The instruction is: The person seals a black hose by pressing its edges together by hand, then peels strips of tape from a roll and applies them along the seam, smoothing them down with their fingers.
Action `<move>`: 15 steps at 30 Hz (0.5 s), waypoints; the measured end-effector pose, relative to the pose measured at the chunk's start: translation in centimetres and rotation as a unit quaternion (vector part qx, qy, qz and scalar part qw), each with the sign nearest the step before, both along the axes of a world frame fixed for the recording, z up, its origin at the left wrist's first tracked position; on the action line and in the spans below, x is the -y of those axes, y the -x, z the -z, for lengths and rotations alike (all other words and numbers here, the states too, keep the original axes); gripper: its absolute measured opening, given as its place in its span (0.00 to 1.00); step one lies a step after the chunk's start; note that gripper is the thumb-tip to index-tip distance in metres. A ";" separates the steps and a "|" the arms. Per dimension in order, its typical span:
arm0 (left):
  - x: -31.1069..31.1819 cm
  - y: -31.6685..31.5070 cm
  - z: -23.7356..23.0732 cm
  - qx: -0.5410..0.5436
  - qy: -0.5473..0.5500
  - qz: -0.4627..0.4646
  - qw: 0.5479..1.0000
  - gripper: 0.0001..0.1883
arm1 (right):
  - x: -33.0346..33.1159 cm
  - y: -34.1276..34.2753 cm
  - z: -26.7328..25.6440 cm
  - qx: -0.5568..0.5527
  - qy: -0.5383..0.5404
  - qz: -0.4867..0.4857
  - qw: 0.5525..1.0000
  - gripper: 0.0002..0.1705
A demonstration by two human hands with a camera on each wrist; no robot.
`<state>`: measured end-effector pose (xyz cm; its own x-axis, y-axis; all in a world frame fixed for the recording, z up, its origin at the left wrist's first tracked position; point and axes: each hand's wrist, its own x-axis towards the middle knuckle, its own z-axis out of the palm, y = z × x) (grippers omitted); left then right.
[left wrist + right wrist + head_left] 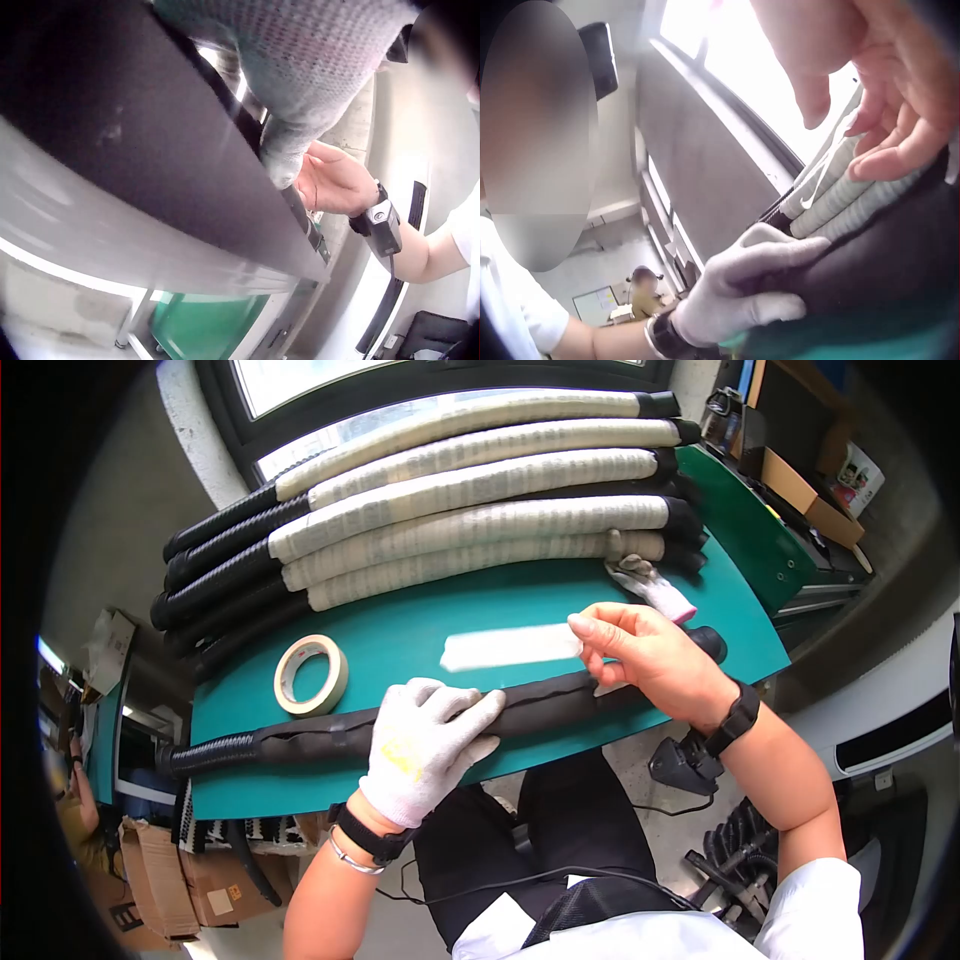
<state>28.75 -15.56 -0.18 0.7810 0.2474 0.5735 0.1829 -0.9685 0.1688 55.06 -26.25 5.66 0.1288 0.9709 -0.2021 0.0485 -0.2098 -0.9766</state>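
A dark fabric-wrapped tube lies across the table near its front edge, a lengthwise seam along its top. The left hand, in a whitish knit glove, grips it near the middle; in the right wrist view that hand has fingers over the tube and thumb at its side. Bare, the right hand pinches the right end of a white tape strip just above the tube. The strip hangs from its fingertips in the right wrist view. A beige tape roll lies left of the gloved hand.
Several white-wrapped black hoses are lined up along the table's back. An empty glove lies at the right, beside them. Beyond the table stand a green cabinet and, at lower left, cardboard boxes. Another person sits in the background.
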 end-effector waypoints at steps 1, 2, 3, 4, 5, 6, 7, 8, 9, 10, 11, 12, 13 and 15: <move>0.1 0.0 -0.1 0.002 -0.001 -0.002 1.000 0.28 | 0.1 -0.6 -0.4 -0.001 0.007 -0.035 0.999 0.25; 0.1 0.0 -0.1 0.004 -0.002 -0.004 1.000 0.28 | 0.6 -0.6 -0.8 0.023 0.018 -0.044 0.999 0.23; 0.1 0.1 0.0 0.000 -0.006 -0.005 1.000 0.27 | 0.9 -0.2 -1.4 0.046 0.029 -0.053 0.997 0.21; 0.1 0.2 0.1 -0.005 -0.010 -0.006 1.000 0.26 | 1.1 -0.3 -0.8 0.063 0.023 -0.041 0.997 0.22; 0.1 0.2 0.1 -0.010 -0.013 -0.008 1.000 0.26 | 1.1 -0.5 -0.2 0.087 0.033 -0.038 0.995 0.22; 0.2 0.2 0.0 -0.020 -0.008 -0.016 1.000 0.23 | 1.1 -0.9 0.2 0.111 0.043 -0.036 0.992 0.22; 0.3 0.1 -0.2 -0.020 -0.008 -0.015 1.000 0.22 | 1.1 -1.1 0.4 0.135 0.053 -0.035 0.989 0.22; 0.3 0.2 -0.2 -0.022 -0.007 -0.015 1.000 0.22 | 1.0 -1.1 0.5 0.174 0.049 -0.025 0.983 0.21; 0.3 0.2 -0.1 -0.024 -0.006 -0.016 1.000 0.22 | 0.8 -1.1 0.6 0.196 0.049 -0.024 0.979 0.21; 0.2 0.1 0.1 -0.004 -0.009 -0.012 1.000 0.22 | 0.7 -1.0 0.7 0.217 0.049 -0.023 0.975 0.21; 0.2 0.1 0.2 -0.005 -0.011 -0.010 1.000 0.22 | 0.7 -0.9 0.9 0.238 0.050 -0.022 0.970 0.21; 0.2 0.1 0.1 -0.005 -0.014 -0.008 1.000 0.22 | 0.7 -0.8 1.1 0.244 0.042 -0.015 0.969 0.20; 0.1 0.0 0.1 -0.004 -0.017 -0.006 1.000 0.22 | 0.8 -0.8 1.2 0.251 0.034 -0.009 0.967 0.20; 0.1 0.0 0.2 -0.001 -0.020 -0.005 1.000 0.22 | 0.9 -0.6 1.1 0.270 0.028 0.004 0.962 0.20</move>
<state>28.70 -15.64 -0.42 0.7797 0.2320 0.5815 0.1926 -0.9726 0.1298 55.65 -27.11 4.59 0.2377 0.9588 -0.1556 0.5442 -0.2642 -0.7962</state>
